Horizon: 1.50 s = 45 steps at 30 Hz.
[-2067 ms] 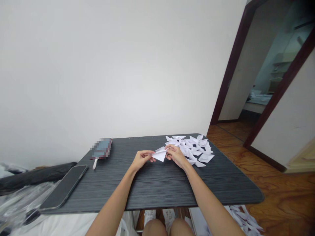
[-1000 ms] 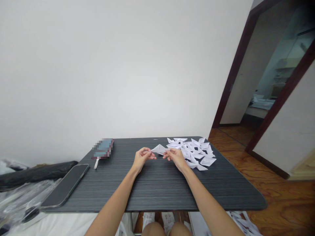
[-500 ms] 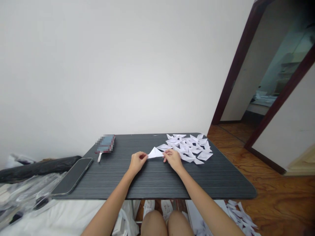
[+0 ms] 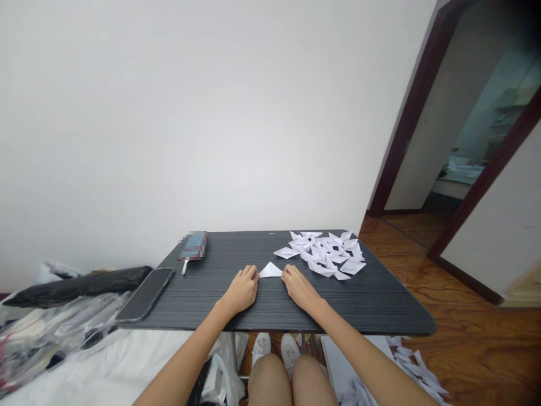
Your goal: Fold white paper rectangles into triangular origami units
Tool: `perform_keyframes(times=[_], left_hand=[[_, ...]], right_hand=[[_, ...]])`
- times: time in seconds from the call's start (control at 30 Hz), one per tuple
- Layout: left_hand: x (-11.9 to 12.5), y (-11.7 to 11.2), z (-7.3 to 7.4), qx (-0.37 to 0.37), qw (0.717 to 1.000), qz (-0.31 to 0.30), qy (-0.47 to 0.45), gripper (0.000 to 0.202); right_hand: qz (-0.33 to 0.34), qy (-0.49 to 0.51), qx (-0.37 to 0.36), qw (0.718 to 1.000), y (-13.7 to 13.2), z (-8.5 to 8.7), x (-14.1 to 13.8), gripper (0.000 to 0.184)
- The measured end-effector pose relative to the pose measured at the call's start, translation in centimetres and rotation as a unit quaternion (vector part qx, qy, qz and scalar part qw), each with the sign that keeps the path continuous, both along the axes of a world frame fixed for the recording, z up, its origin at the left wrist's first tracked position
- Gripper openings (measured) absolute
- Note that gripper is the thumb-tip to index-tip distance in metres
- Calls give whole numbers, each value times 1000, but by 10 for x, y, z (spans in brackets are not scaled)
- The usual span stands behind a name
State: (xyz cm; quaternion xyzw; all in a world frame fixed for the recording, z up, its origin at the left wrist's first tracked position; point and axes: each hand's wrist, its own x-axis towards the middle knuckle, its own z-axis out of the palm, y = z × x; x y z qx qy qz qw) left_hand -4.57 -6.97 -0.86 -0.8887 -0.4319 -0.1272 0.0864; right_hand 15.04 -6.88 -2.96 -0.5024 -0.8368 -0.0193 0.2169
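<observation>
Between my two hands is a folded white paper boat [image 4: 270,270], lying low at the table surface with its triangular peak pointing away from me. My left hand [image 4: 245,287] grips its left end with the fingers curled closed. The right end is pinched by my right hand [image 4: 296,283], fingers bent over the paper. Parts of both ends are hidden under my fingertips. Just beyond my right hand, a single paper boat [image 4: 285,252] lies at the edge of a cluster of several finished paper boats [image 4: 329,251].
The dark ridged table [image 4: 236,254] stands against a white wall. On its left lie a smartphone [image 4: 146,294] and a pixelated object [image 4: 193,246] with a white stick. Plastic-wrapped things are heaped left of the table. More folded papers [image 4: 416,366] lie on the floor at right.
The held paper boat has come down flatter, and both hands have drawn nearer to me. My left hand has turned palm-down over its end. The view has shifted slightly.
</observation>
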Motion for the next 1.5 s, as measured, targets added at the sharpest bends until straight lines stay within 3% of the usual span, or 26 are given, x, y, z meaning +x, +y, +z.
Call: perform_keyframes(times=[0.17,0.3,0.5,0.67,0.77,0.9,1.0,1.1,1.23,1.5], left_hand=[[10,6,3,-37,999,-11,3,29],[18,6,-2,-49,998,36,6,30],[12,-12,0,-30,993,114,-6,29],[13,-1,4,-30,996,88,-11,29],[20,17,4,-80,995,50,-32,28],[30,39,4,-82,996,5,-29,24],[32,51,4,-87,995,-33,-28,25],[31,56,2,-96,991,-45,-75,28],[30,55,-1,-83,983,-30,-159,32],[33,51,-5,-107,958,-2,-266,34]], right_hand=[[5,-57,-10,998,-6,4,-7,23],[-18,-70,-40,997,-6,11,-13,25],[-94,-41,-58,993,-15,14,-6,30],[-110,-37,-24,993,-21,10,-5,33],[-86,12,-5,996,-16,7,-2,29],[-35,146,-13,989,4,-3,6,25],[-87,263,2,961,18,-10,9,24],[-152,317,9,936,27,-12,5,22],[-121,347,-69,928,32,-5,-8,28],[-48,448,-172,876,50,-2,-27,26]])
